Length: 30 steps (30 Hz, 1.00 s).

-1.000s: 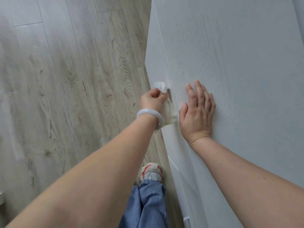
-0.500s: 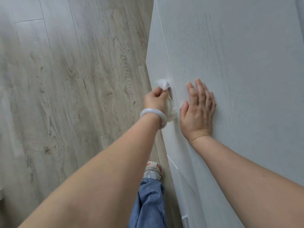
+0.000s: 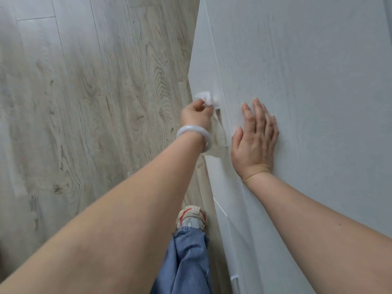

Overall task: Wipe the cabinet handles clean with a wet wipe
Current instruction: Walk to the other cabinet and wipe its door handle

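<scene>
From my head camera, looking down: my left hand (image 3: 196,115) has its fingers (image 3: 203,106) closed around a white wet wipe (image 3: 204,96), pressed against the slim cabinet handle (image 3: 218,112) just beyond them. My right hand (image 3: 255,136) lies flat, fingers spread, empty, bracing the cabinet door (image 3: 307,81). I judge wiping is midway; next, slide along the handle.

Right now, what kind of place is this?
Likely a home room, perhaps a bedroom or hallway. Tall pale cabinet doors with a small handle, and grey wood-look plank flooring. Nothing narrows it further.
</scene>
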Available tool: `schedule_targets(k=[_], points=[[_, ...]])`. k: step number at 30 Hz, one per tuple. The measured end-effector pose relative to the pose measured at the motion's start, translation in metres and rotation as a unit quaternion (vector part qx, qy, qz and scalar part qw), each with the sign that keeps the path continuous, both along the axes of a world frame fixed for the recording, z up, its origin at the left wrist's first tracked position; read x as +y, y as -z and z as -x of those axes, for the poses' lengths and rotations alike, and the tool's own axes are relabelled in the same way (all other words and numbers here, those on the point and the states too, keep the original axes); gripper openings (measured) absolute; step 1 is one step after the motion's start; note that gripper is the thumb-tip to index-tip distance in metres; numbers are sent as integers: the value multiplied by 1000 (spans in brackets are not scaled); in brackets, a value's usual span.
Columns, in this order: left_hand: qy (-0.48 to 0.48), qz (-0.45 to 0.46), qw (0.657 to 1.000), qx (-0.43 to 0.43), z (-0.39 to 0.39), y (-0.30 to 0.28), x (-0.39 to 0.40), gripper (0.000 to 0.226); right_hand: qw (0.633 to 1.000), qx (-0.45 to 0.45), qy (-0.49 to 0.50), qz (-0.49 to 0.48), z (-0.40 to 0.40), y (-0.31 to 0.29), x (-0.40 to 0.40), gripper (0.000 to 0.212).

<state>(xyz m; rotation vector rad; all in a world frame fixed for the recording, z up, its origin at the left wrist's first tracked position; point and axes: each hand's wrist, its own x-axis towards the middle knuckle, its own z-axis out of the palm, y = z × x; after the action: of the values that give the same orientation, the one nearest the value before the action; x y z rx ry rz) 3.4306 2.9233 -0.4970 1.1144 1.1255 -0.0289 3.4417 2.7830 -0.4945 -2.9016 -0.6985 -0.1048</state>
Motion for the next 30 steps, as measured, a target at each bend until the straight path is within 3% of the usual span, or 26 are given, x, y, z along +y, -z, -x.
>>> schedule_targets(k=[3, 7, 9, 10, 16, 18, 20, 23, 25, 30], points=[[11, 16, 1000, 6, 0, -2, 0, 10, 1000, 0, 2, -1, 0, 0, 0, 58], [-72, 107, 991, 29, 38, 4, -40, 23, 1000, -4, 3, -1, 0, 1, 0, 57], [-92, 145, 984, 53, 56, 6, -57, 12, 1000, -4, 3, -2, 0, 0, 1, 57], [-91, 149, 983, 62, 59, 6, -61, 3, 1000, -4, 3, -4, 0, 0, 1, 57], [-88, 92, 991, 42, 20, 2, -24, 18, 1000, -2, 3, -2, -1, 1, 0, 57], [-84, 74, 993, 36, 9, 0, -12, 11, 1000, -2, 2, -1, -1, 1, 1, 57], [-93, 88, 991, 30, 10, 1, -15, 4, 1000, -1, 2, 0, -1, 1, 0, 57], [-99, 128, 987, 20, 35, 6, -37, 17, 1000, 0, 1, -3, -1, 1, 0, 57], [-74, 150, 986, 15, 55, 8, -51, 9, 1000, -1, 2, -2, -1, 1, 0, 57], [-83, 135, 987, 10, 34, 4, -34, 15, 1000, 2, 2, 2, -1, 1, 0, 57]])
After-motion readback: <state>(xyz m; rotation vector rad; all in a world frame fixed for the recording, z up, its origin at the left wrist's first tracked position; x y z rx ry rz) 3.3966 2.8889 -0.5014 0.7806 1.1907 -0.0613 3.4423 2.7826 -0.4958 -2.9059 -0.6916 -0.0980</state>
